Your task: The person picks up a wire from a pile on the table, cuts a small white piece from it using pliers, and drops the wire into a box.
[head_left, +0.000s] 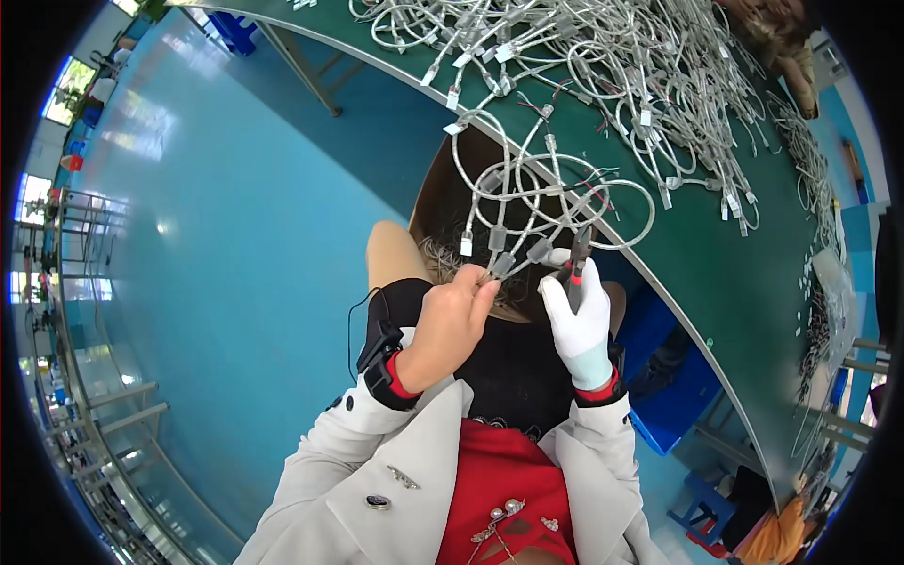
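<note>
My bare left hand [450, 320] pinches the ends of several grey braided cables [508, 196] in front of my lap. The held cables loop up and away over the table edge, with clear grey cylindrical sleeves and white-tagged connectors on them. Thin red and dark bare wires stick out of some ends. My right hand [583, 325], in a white glove, is closed round small cutting pliers [579, 256] with dark jaws and some red on the handles. The jaws point up, close to the cable loops; whether they touch a wire I cannot tell.
A large heap of similar cables [603, 56] covers the green table [650, 235]. Below my hands, a brown carton [443, 184] holds wire scraps. A blue bin [667, 410] stands under the table. Metal racks [94, 377] line the left. Another person [777, 38] is at the far right.
</note>
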A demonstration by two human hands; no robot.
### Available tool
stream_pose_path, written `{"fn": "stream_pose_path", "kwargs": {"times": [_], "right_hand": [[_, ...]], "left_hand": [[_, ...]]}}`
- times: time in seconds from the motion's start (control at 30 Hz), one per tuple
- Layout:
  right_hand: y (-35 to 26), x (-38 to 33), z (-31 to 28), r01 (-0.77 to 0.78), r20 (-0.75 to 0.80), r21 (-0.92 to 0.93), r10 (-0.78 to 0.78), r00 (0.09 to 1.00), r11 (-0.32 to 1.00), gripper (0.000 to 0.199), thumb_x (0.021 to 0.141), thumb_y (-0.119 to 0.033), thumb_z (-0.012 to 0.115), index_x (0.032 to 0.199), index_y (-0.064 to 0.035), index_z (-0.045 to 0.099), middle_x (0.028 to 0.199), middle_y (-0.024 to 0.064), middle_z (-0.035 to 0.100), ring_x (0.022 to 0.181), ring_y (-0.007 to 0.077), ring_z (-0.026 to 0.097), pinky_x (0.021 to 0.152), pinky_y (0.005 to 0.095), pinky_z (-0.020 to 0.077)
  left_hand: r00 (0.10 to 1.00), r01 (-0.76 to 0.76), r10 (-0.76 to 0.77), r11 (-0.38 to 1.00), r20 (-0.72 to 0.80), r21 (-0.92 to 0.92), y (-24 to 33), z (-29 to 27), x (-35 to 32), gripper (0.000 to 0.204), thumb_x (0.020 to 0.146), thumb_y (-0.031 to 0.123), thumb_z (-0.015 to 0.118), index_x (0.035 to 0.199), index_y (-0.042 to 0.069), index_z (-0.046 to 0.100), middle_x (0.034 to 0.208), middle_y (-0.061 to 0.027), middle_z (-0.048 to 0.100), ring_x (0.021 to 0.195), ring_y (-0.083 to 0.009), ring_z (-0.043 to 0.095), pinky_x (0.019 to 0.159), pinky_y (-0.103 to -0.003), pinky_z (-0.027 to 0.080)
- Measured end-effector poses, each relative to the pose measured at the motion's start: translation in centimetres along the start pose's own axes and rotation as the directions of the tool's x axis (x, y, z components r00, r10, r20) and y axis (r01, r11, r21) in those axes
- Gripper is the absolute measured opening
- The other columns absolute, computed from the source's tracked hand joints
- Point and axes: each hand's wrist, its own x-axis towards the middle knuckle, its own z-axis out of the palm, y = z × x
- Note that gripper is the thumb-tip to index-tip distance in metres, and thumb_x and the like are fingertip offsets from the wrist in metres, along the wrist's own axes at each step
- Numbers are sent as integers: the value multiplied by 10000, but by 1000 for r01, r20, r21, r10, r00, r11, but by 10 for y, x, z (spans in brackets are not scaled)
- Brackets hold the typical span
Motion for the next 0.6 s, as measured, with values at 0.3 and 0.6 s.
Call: {"fn": "stream_pose_path", "kwargs": {"times": [0.3, 0.6], "right_hand": [[-9, 21, 33, 32, -139, 317, 13, 990, 948, 254, 887, 8, 627, 1099, -43, 497, 968, 36, 579, 862, 109, 569, 781, 252, 472], [-5, 26, 40, 7, -176, 371, 62, 982, 928, 211, 890, -3, 622, 1055, -42, 496, 940, 62, 617, 801, 111, 584, 728, 247, 477]], "left_hand": [[999, -2, 5, 998, 48, -62, 4, 9, 0, 195, 942, 128, 587, 1033, -44, 570, 680, -197, 619, 607, -324, 637, 535, -371, 466], [895, 446, -336, 656, 293, -609, -21, 0, 10, 338, 985, 192, 543, 1235, -34, 515, 602, 18, 449, 498, -81, 416, 443, -252, 327]]}}
